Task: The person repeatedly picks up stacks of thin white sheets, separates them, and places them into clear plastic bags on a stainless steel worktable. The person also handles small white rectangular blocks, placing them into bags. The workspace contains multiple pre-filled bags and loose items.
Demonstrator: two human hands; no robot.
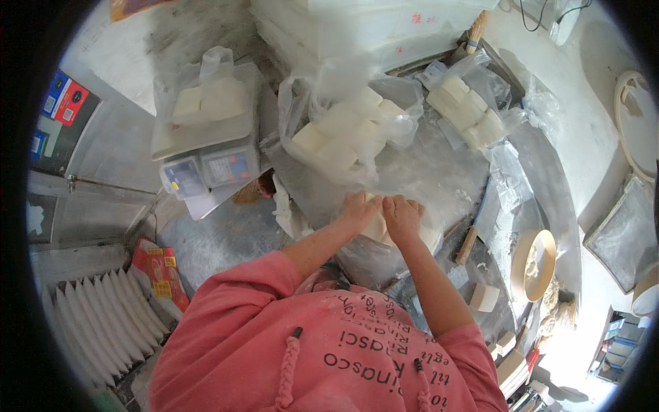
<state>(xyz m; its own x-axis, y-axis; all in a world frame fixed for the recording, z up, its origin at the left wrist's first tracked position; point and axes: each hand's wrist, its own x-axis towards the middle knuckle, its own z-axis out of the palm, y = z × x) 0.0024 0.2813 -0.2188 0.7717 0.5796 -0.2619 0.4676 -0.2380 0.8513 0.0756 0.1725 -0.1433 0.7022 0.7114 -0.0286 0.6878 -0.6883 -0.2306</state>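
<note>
Both hands meet near the front of a grey worktop (pixel 443 165). My left hand (pixel 360 208) and my right hand (pixel 403 219) lie side by side with fingers bent over a pale, smooth piece (pixel 376 226), which is largely hidden beneath them and the plastic; its material cannot be made out. Clear plastic sheeting (pixel 376 260) hangs at the near edge below my wrists. Beyond the hands, a clear plastic bag (pixel 301 105) holds several cream-white blocks (pixel 342 136). More such blocks (pixel 466 110) lie in plastic at the back right. Haze blurs part of the view.
On the left, a digital scale (pixel 206 139) carries bagged blocks. To the right are a wooden-handled tool (pixel 467 246), a round wooden frame (pixel 533 265) and a pale block (pixel 484 297). White packets (pixel 103 319) stand in a row at lower left. Large translucent containers (pixel 370 31) stand behind.
</note>
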